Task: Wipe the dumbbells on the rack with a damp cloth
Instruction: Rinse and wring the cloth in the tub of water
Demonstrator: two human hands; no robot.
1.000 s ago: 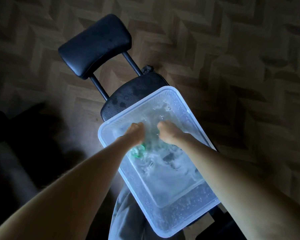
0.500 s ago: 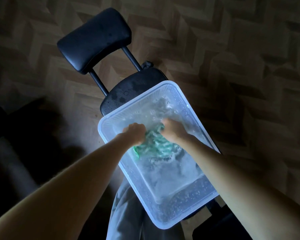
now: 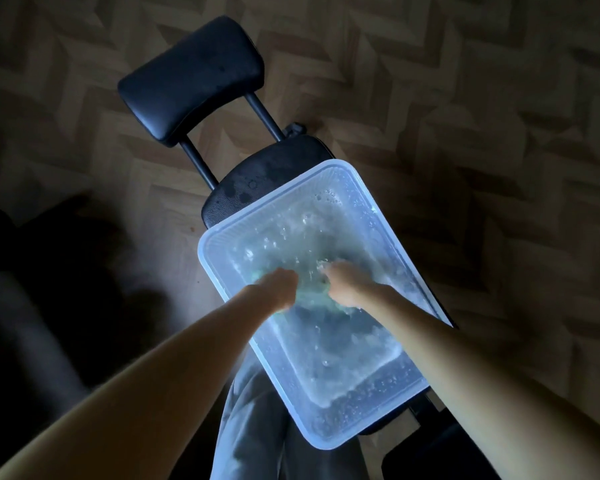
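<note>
A clear plastic tub (image 3: 229, 271) of bubbly water sits on a black padded bench. Both my hands are down in the water. My left hand (image 3: 278, 287) and my right hand (image 3: 340, 284) are curled around a green cloth (image 3: 312, 292), which shows only as a blurred green patch between and under them. No dumbbells or rack appear in this view.
The black bench seat (image 3: 257, 181) and its black pad (image 3: 191, 77) stretch away beyond the tub over a wood-pattern floor (image 3: 482, 133). My grey trouser leg (image 3: 250, 427) lies below the tub. Dark shapes fill the left side.
The cloth was bunched up green between my hands half a second ago; now it is pushed under the water and mostly hidden. The view has shifted a little.
</note>
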